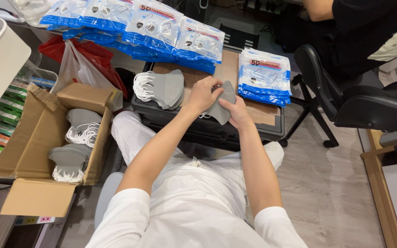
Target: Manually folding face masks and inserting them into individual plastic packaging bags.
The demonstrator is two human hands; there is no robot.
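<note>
Both my hands hold a small stack of grey face masks [222,106] over a low wooden-topped stand [228,69]. My left hand [204,93] grips the stack's top left edge. My right hand [236,111] supports it from the lower right. A loose pile of grey masks with white ear loops [161,88] lies on the stand just left of my hands. A stack of sealed blue-and-white mask packets [264,76] lies to the right of my hands.
An open cardboard box [33,138] at my left holds more grey masks [75,144]. Several mask packets [134,25] are piled at the back, with a red plastic bag [93,57] beside them. A black office chair [354,96] with another person stands at the right.
</note>
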